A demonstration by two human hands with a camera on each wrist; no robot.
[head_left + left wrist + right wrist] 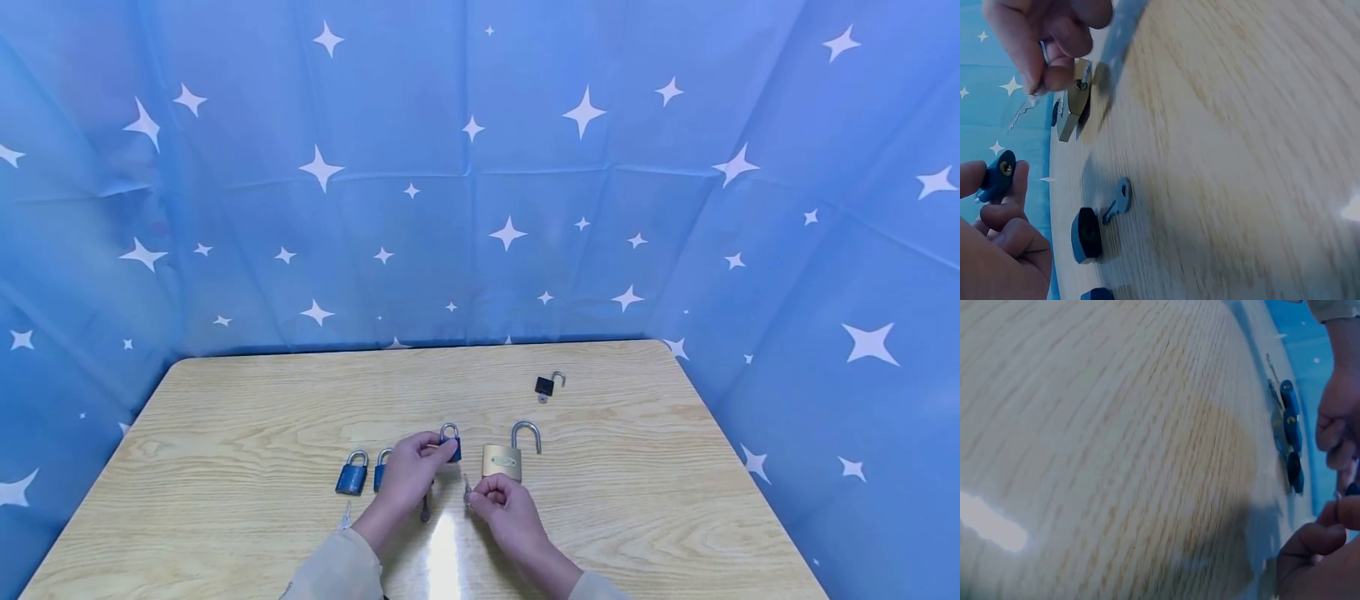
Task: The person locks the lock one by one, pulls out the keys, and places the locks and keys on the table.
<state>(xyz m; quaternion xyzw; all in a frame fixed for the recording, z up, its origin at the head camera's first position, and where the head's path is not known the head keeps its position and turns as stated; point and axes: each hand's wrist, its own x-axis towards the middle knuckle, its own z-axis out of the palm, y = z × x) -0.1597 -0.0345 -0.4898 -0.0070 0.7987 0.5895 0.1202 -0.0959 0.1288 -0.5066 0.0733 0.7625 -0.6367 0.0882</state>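
Note:
My left hand (411,468) pinches a small blue padlock (453,450) between thumb and fingers, its shackle upward. The left wrist view shows the keyhole of this blue padlock (1005,169) facing the other hand. A key (467,490) is pinched in my right hand (510,517), its blade pointing away from the fingertips and apart from the padlock. Just beyond the right hand lies a brass padlock (501,462) with its shackle open. In the right wrist view, the right hand (1322,550) is at the lower right edge and the left hand (1341,419) above it.
Two blue padlocks (351,477) lie left of the left hand, the second partly hidden by it. One key (346,517) lies near the left forearm, another (425,509) between the hands. A black padlock (544,386) with an open shackle lies farther back. Starry blue cloth surrounds the table.

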